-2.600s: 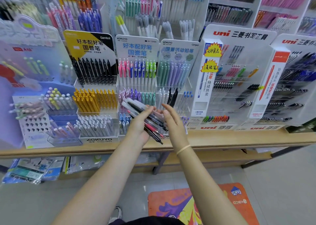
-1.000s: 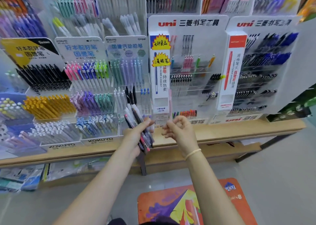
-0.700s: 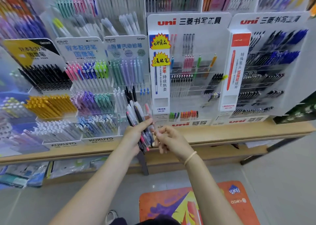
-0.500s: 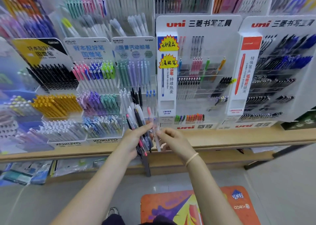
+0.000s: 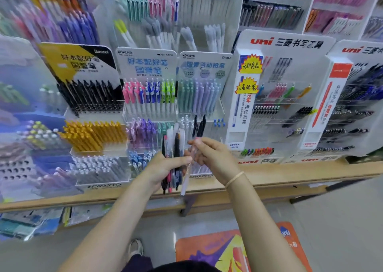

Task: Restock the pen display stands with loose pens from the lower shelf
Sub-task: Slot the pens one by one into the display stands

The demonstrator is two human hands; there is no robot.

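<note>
A person restocking a stationery shop's pen displays holds a bundle of loose pens (image 5: pixel 173 157) upright in the left hand (image 5: pixel 163 168), fingers and thumb wrapped round the barrels, while the right hand (image 5: pixel 211 157) pinches a single pale pen (image 5: pixel 187 172) just beside that bundle. The single pen hangs nearly upright, its lower end dropping below both hands toward the front edge of the wooden shelf (image 5: pixel 269 176). Directly beyond the hands stands the clear Kokuyo display stand (image 5: pixel 199 114), its lower row only partly filled; further right of the right hand is the white Uni display rack (image 5: pixel 279 97), several of its tiers thinly stocked.

The step in hand appears to be separating one pen from the bundle so it can go into a matching slot. Doing it well likely means keeping the left grip firm so the remaining pens do not fan out or slip, drawing the single pen clear of its neighbours' clips, and checking its colour and type against the rows ahead. The pen's exact make is too blurred to tell, so its proper compartment cannot be named.
</note>
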